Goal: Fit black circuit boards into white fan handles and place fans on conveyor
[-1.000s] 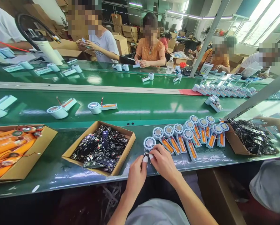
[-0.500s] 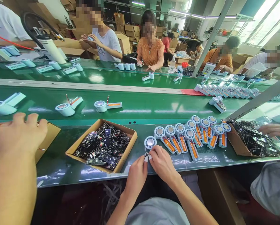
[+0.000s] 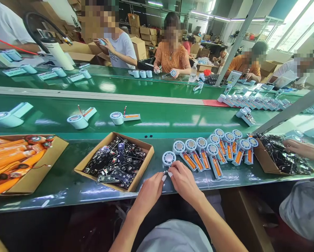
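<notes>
A light-blue handheld fan lies at the near edge of the bench, its round head facing up. My left hand and my right hand meet just below that head, fingers pinched together at the handle. Both have white coverings on fingertips. Between them a small dark piece shows; its kind cannot be made out, and the handle is mostly hidden. Right of my hands stand several similar fans with orange cells in their open handles. To the left, a cardboard box holds black circuit boards.
A box of orange wired battery cells sits at far left. Fan bodies ride the green belt. At right, a co-worker's hand reaches over another board box. A slanted metal post crosses there.
A co-worker's arm at left has withdrawn, uncovering the battery box. Fan bodies on the near belt moved slightly right. Across, a person has picked up a fan. My fingers shifted slightly at the handle.
</notes>
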